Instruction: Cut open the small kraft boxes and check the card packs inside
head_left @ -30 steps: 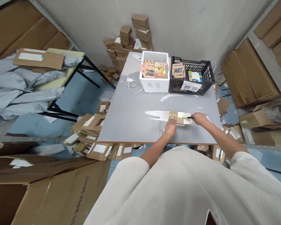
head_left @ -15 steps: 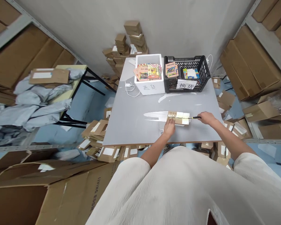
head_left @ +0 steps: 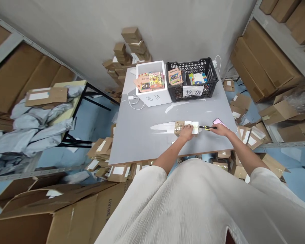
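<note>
A small brown cardboard box (head_left: 178,126) with white labels lies near the table's front edge. My left hand (head_left: 187,131) rests over its middle, fingers closed onto the top and holding it; the part under the palm is hidden. In my right hand (head_left: 220,129), fingers wrapped round the handle, is a black and yellow utility knife (head_left: 207,127). The knife points left, its tip close to the box's right end. A pink phone (head_left: 220,122) lies on the table just beyond my right hand.
On the grey table (head_left: 132,142), a white foam box (head_left: 155,99) of booklets stands beside a black plastic crate (head_left: 174,96). A white cable (head_left: 137,106) lies at the left. Cardboard parcels (head_left: 119,169) crowd the floor; grey mailing bags (head_left: 44,134) cover a side table.
My view has shifted. The left hand has moved right along the box. The knife has drawn back from across the box's top to its right end, and the phone has come into sight.
</note>
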Demonstrator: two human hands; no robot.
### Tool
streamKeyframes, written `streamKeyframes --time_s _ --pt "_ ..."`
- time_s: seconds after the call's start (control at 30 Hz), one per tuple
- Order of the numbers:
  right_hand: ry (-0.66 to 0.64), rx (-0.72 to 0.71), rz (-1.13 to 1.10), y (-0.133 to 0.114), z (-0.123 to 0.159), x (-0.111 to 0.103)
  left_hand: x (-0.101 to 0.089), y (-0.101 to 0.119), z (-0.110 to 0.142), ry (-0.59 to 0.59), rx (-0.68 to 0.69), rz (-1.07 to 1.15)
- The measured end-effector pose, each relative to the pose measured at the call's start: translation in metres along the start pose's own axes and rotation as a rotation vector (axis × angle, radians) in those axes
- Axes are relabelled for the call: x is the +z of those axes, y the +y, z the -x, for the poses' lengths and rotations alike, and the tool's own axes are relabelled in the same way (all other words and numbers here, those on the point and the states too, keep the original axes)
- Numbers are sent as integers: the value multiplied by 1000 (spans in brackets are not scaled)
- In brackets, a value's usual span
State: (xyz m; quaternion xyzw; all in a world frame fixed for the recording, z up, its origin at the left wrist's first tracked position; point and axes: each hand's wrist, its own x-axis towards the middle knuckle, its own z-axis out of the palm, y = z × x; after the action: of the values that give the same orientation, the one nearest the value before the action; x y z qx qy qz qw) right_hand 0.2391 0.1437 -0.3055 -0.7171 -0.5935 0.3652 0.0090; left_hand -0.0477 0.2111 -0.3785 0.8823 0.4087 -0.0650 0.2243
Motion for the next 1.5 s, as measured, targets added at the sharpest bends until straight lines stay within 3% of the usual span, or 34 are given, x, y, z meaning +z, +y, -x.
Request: streamKeyframes --time_s 0.23,0.5,0.73,0.9,1.03,1.2,1.4,1.5 --pt "-38 -88 -14 4 -14 8 6 -1 5 35 0 -30" --pt "-148 -132 181 -19 -42 5 4 -16 20 28 40 -77" --pt "-341 -90 -266 -23 -37 27 4 -22 32 58 -48 -70" --pt "-411 -72 -336 -8 -25 39 7 -22 31 70 -63 -57" --pt "-310 -29 -400 4 -14 45 2 -28 26 77 -56 15" --pt "-163 22 -446 1 -5 44 -11 -35 13 179 -103 37" --pt "18 -215 -65 -11 -2 53 -10 -36 -9 87 -65 -11" --pt "60 -263 149 -13 -3 61 -4 -38 -11 61 -81 -3"
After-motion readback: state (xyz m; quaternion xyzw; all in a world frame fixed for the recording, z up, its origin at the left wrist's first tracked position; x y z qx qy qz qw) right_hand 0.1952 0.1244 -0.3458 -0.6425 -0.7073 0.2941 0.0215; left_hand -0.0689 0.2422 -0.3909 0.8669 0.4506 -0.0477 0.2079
